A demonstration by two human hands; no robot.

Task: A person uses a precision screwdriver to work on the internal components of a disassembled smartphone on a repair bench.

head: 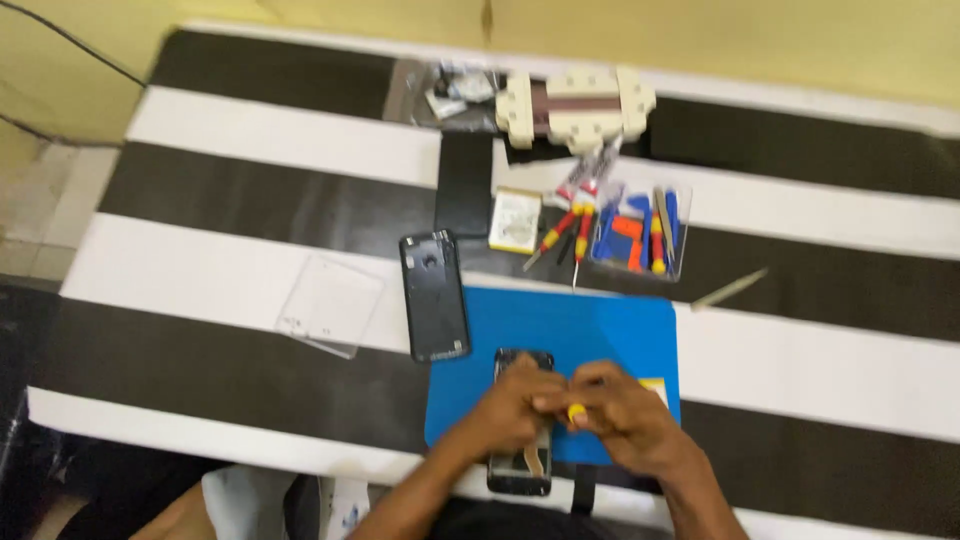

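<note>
Opened phone (521, 470) lies on the blue mat (590, 330) under both hands. Left hand (515, 410) steadies it; right hand (620, 415) fingers pinch a yellow-tipped tool (577, 411) (probably a screwdriver). Disassembly underway; next calls for steady, precise tip placement.

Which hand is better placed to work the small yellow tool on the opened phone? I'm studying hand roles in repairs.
Probably the right hand: the yellow tool sits at its fingertips. The left hand lies over the opened phone, seemingly steadying it on the blue mat.
</note>
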